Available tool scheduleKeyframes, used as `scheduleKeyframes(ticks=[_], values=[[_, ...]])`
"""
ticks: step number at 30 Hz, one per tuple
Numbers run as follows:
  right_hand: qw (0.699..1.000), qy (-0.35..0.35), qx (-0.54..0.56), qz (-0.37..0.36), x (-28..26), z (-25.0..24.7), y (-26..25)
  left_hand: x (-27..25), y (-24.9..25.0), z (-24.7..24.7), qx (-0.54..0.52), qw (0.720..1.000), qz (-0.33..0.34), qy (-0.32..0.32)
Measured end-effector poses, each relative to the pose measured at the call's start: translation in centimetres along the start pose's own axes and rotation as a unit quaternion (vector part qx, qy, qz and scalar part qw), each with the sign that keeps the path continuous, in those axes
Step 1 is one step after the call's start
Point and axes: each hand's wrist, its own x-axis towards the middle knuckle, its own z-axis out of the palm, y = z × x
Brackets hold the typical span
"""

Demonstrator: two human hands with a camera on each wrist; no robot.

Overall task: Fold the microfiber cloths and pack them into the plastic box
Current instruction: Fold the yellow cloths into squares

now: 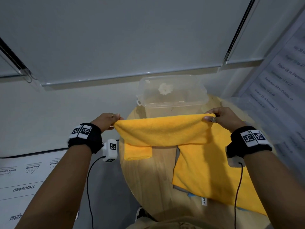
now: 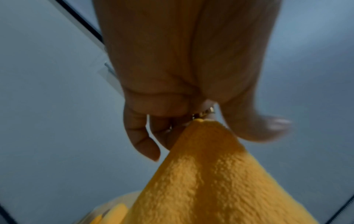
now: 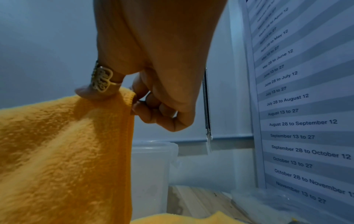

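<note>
A yellow microfiber cloth [image 1: 165, 131] hangs doubled over in the air above the round wooden table [image 1: 158, 176], stretched between both hands. My left hand [image 1: 109, 120] pinches its left top corner [image 2: 201, 125] between thumb and fingers. My right hand [image 1: 219, 116] pinches the right top corner [image 3: 122, 97], a ring on the thumb. Behind the cloth stands the clear plastic box [image 1: 173, 95], open and without cloths inside. A small folded yellow cloth [image 1: 137, 152] lies on the table at the left. Another yellow cloth [image 1: 211, 176] lies spread flat at the right.
A wall with a lowered blind [image 1: 115, 38] is close behind the table. A printed date list [image 1: 277, 90] hangs on the right. Paper signs [image 1: 24, 179] lie on the floor at the left. Cables run from both wrist cameras. A blue and grey cloth edge [image 1: 189, 194] shows under the spread cloth.
</note>
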Motion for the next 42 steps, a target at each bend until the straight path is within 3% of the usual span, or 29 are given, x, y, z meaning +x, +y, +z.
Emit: scheduleKeyframes(ticks=[3, 9, 15, 19, 22, 24, 26, 29, 34, 38, 42], values=[[0.999, 0.025, 0.038, 0.010, -0.2, -0.2, 0.4, 0.4, 0.2, -0.1, 0.051, 0.997, 0.053, -0.033], [0.990, 0.109, 0.091, -0.025, -0.6, -0.7, 1.6, 2.3, 0.8, 0.0, 0.122, 0.987, 0.103, 0.018], [0.991, 0.131, -0.003, -0.042, 1.5, -0.6, 1.6, 4.9, 2.6, -0.4, 0.159, 0.966, 0.122, 0.161], [0.963, 0.236, -0.059, -0.118, 2.7, -2.5, -0.9, 5.0, 6.4, -0.9, 0.034, 0.941, 0.217, 0.257], [0.951, 0.274, -0.048, -0.135, 0.7, -3.8, -1.3, 3.0, 6.6, -0.3, -0.081, 0.935, 0.262, 0.223], [0.963, 0.251, 0.010, -0.099, -2.1, -2.9, 0.6, 1.6, 4.4, 1.1, -0.094, 0.943, 0.256, 0.189], [0.968, 0.201, 0.143, -0.046, -5.6, -0.6, 3.1, 0.3, 1.2, 3.2, -0.068, 0.960, 0.219, 0.162], [0.935, 0.195, 0.283, 0.082, -10.3, 3.9, 7.0, -1.0, -4.4, 6.8, -0.043, 0.987, 0.098, 0.124], [0.901, 0.220, 0.256, 0.272, -13.7, 9.4, 13.3, -2.5, -11.9, 12.3, 0.094, 0.991, -0.017, 0.092], [0.903, 0.197, 0.219, 0.313, -13.2, 9.8, 14.5, -3.5, -14.3, 14.1, 0.071, 0.995, -0.026, 0.070], [0.914, 0.107, 0.152, 0.361, -12.6, 8.7, 14.2, -3.8, -14.9, 13.8, 0.079, 0.992, -0.023, 0.091]])
